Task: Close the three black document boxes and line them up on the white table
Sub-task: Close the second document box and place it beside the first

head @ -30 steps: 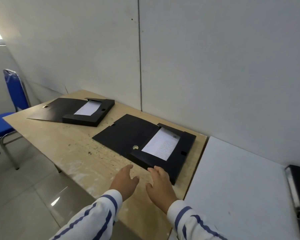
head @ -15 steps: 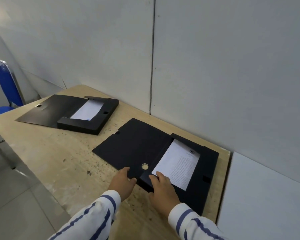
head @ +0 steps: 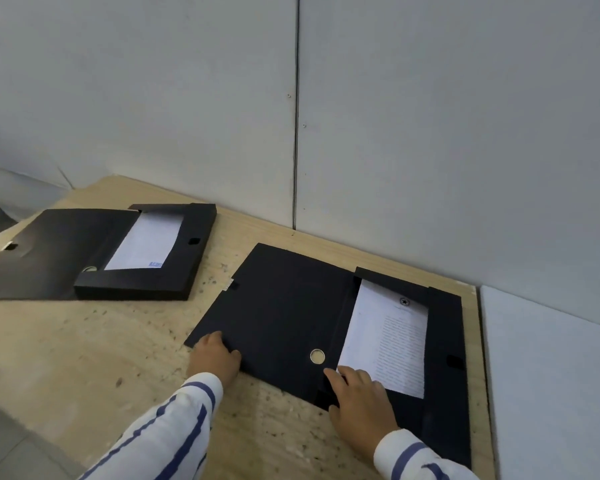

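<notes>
Two black document boxes lie open on a wooden table (head: 84, 358). The near box (head: 444, 327) holds a printed sheet (head: 388, 341), and its lid (head: 284, 306) is spread flat to the left. My left hand (head: 215, 358) curls around the lid's near left corner. Resting flat on the box's near edge beside the sheet is my right hand (head: 361, 400), fingers apart. The far box (head: 136, 289) sits at the left, also open with paper inside. A third box is not in view. The white table (head: 551, 375) adjoins on the right.
A grey panelled wall (head: 395, 133) runs right behind both tables. The wooden table's near edge drops to a tiled floor (head: 7, 445) at the lower left. Dark specks mark the wood between the boxes.
The view has moved closer and turned left, so the blue chair is out of frame. My left hand slid left to the lid's corner. My right hand settled on the box's near edge.
</notes>
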